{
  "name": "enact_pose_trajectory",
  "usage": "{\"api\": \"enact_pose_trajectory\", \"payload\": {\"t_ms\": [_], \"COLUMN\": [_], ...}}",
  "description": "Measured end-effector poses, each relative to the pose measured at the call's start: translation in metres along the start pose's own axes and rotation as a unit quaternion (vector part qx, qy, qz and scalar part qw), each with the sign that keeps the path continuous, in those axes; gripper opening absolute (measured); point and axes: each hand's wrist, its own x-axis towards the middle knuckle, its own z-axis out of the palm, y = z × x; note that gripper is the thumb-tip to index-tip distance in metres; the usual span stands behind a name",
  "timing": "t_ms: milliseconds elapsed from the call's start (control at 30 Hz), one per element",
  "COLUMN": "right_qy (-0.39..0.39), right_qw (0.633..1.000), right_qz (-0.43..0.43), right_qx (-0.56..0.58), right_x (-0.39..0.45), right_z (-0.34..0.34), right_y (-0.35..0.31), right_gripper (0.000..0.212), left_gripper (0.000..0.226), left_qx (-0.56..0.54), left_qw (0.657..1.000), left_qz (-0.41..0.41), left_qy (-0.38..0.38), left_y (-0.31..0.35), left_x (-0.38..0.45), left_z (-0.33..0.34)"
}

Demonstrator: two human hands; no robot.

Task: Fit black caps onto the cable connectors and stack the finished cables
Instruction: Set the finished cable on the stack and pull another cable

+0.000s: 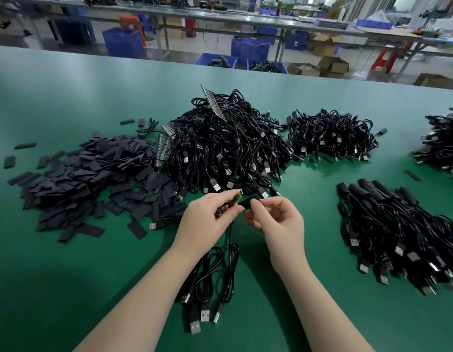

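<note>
A board (229, 202) is pinched by the left hand (207, 214), a cap (246, 205) by the right hand (276, 219); misaligned, the cap may be snagged.

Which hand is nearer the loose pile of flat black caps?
Left. The left hand is just right of the cap pile; the right hand is farther right.

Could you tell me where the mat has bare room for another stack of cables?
Bare: the mat behind the caps, its near-left corner, and the strip between the right hand and the finished stack. Crowded: the middle, around the big cable heap.
</note>
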Motion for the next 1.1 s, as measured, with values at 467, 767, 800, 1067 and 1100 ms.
{"api": "enact_pose_trajectory", "payload": {"t_ms": [467, 767, 800, 1067, 1100], "right_qy": [-0.056, -0.036, -0.032, 0.022, 0.023], "right_qw": [0.998, 0.997, 0.997, 0.998, 0.999], "right_qz": [0.003, -0.017, -0.02, -0.037, -0.035], "right_qx": [-0.018, -0.068, -0.073, -0.052, -0.034], "right_x": [-0.0031, -0.0034, -0.0036, 0.0004, 0.001], "right_z": [0.0013, 0.0004, 0.0002, -0.0041, -0.0052], "right_y": [-0.0045, -0.0047, -0.0045, -0.0071, -0.0083], "right_gripper": [0.026, 0.02, 0.02, 0.017, 0.019], "left_gripper": [0.029, 0.031, 0.031, 0.03, 0.032], "left_qx": [0.026, 0.02, 0.02, 0.001, 0.004], "left_qw": [0.999, 0.998, 0.998, 0.999, 0.999], "left_qz": [-0.007, 0.016, 0.015, -0.014, -0.02], "left_qy": [-0.045, -0.051, -0.05, -0.042, -0.038], "left_y": [0.0018, 0.006, 0.0056, 0.0013, 0.001], "left_x": [-0.0009, -0.0015, -0.0013, -0.0011, -0.0009], "left_z": [-0.0001, -0.0004, -0.0003, 0.0004, 0.0003]}}
